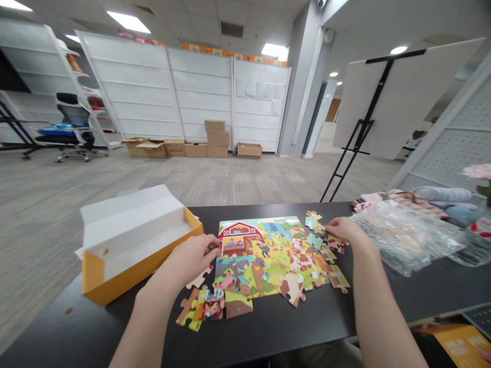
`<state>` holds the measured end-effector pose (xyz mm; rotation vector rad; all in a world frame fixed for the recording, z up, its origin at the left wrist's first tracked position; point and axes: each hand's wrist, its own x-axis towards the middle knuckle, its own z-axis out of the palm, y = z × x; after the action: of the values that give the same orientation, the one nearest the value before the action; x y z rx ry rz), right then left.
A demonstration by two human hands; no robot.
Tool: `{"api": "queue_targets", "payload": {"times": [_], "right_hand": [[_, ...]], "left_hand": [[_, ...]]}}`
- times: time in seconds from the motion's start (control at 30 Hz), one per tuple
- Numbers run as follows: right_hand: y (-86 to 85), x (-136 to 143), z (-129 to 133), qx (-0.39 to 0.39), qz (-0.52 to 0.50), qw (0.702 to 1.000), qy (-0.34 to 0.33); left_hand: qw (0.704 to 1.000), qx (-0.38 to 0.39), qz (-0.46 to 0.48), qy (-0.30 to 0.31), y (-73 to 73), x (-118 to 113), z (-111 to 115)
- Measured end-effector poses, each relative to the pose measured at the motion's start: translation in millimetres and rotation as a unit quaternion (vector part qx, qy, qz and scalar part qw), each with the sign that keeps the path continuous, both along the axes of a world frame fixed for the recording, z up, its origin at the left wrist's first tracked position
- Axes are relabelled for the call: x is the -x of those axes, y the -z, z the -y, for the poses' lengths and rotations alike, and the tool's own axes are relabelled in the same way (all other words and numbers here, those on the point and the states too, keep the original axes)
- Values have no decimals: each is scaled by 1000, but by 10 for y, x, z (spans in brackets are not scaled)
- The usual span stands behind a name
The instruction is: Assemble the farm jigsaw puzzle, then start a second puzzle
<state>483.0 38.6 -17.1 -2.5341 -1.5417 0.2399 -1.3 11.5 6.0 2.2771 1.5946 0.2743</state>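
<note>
A farm picture sheet (264, 250) lies on the dark table, with loose jigsaw pieces over its lower and right parts. My left hand (199, 253) is at the sheet's left edge, its fingers bent together; what they hold, if anything, is hidden. My right hand (343, 228) reaches to pieces beyond the sheet's right edge, thumb and fingers closed near a brown-and-white piece (336, 243); I cannot make out a held piece. More pieces (203, 306) are heaped at the lower left, beside a green-and-brown piece (238, 304). A large cow-patterned piece (292, 289) overlaps the sheet's bottom edge.
An open yellow box (141, 255) with white flaps stands on the table (287, 332) at the left. Clear plastic bags (410, 235) and folded cloths (418, 202) lie at the right. Beyond the table are cardboard boxes, an office chair and an easel.
</note>
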Motion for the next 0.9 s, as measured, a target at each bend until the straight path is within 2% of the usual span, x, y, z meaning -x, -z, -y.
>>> {"api": "queue_targets", "payload": {"times": [0.2, 0.37, 0.43, 0.53, 0.67, 0.8, 0.9], "right_hand": [[-94, -149, 208, 20, -67, 995, -65], [-125, -99, 172, -12, -29, 999, -20], [-132, -3, 144, -35, -18, 999, -19], [-153, 197, 151, -88, -22, 994, -58], [-295, 494, 293, -139, -36, 984, -104], [-518, 785, 532, -123, -51, 982, -131], [-565, 970, 703, -91, -43, 982, -161]], "left_hand": [[1000, -2, -4, 0, 12, 13, 3], [1000, -8, -13, 9, 20, -34, -1], [1000, -14, -16, 14, 15, -58, -5], [999, -14, -26, 20, -10, -110, 6], [998, -2, -47, 34, -68, -188, 67], [998, 0, -36, 55, -82, -179, 126], [998, 10, -25, 51, -59, -113, 150]]}}
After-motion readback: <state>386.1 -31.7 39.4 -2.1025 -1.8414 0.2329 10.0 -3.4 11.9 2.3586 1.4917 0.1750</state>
